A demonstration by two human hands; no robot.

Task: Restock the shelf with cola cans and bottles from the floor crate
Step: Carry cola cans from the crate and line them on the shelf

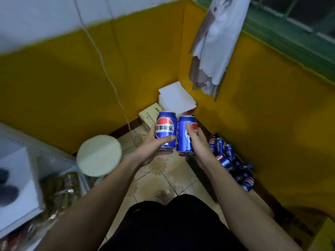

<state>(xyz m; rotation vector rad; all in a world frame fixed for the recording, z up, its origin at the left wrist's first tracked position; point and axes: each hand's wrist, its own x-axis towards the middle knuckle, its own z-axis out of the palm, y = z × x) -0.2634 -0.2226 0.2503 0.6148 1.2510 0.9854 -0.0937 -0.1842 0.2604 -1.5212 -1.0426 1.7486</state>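
Dark shorts (174, 223) fill the foreground as a person stands on tiled floor (163, 176), each hand wrapped around an upright blue cola can: left hand (154, 147) grips the left can (165, 130), right hand (197, 142) the right can (185, 134), nearly touching. More cans and bottles (230, 160) lie heaped by the yellow wall (262, 105).

cans (166, 130): glossy blue metal | floor (168, 176): smooth glazed tile | hanging cloth (215, 46): matt white fabric
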